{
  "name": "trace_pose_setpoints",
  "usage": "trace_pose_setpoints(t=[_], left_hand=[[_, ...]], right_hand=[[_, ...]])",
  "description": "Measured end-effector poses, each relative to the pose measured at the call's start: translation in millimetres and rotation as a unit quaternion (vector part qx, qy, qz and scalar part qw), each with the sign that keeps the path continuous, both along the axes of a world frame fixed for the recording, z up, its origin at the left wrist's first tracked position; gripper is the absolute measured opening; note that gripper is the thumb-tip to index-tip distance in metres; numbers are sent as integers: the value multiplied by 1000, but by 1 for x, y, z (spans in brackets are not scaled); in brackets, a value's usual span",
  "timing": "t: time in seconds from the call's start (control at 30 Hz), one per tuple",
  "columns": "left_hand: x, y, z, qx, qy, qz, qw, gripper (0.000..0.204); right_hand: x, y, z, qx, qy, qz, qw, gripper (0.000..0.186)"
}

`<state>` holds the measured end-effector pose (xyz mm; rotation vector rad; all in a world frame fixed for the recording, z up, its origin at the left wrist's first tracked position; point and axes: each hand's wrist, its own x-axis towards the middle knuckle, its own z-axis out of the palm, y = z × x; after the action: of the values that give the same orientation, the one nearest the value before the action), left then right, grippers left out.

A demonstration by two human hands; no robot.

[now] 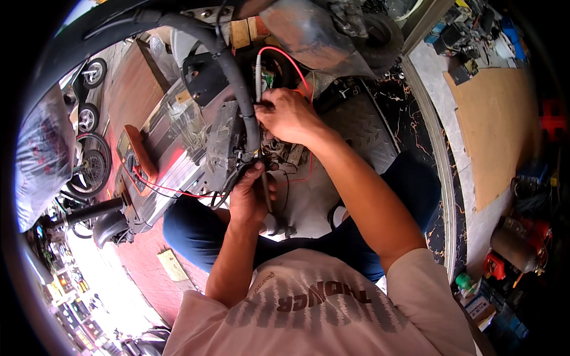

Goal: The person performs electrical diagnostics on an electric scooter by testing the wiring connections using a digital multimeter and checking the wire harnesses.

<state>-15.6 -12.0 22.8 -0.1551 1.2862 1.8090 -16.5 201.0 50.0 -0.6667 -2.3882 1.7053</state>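
Note:
My right hand [288, 115] is closed, fingertips pinched at the lower end of a grey test probe [258, 80]. The probe stands nearly upright, and a red lead [291, 57] loops from its top and passes behind the hand. Lower down, my left hand [248, 193] is closed around thin dark wires [222, 193] and a slender dark rod [266, 193], whose kind I cannot make out. Between the hands, exposed wiring [270, 159] hangs beside a thick black frame tube [234, 77] of a vehicle. My fingers hide the probe's tip.
Red and black leads run left to an orange-edged device [132, 163], partly under a brown-orange bar [141, 153]. A rusty panel [309, 35] and a wheel [380, 44] stand ahead. Cardboard [490, 130] lies at the right. Motorcycle wheels [92, 169] are at the left.

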Motion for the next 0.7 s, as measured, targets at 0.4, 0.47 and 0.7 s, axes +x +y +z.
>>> trace_pose_setpoints(t=[0.4,0.47,0.7], left_hand=[[4,6,9,27,-23,7,999,25],[5,6,8,31,-26,9,999,25],[4,5,10,32,-23,7,999,25]], right_hand=[[6,1,6,55,16,-11,998,34],[6,1,6,63,25,-12,998,34],[7,2,10,42,0,1,999,36]])
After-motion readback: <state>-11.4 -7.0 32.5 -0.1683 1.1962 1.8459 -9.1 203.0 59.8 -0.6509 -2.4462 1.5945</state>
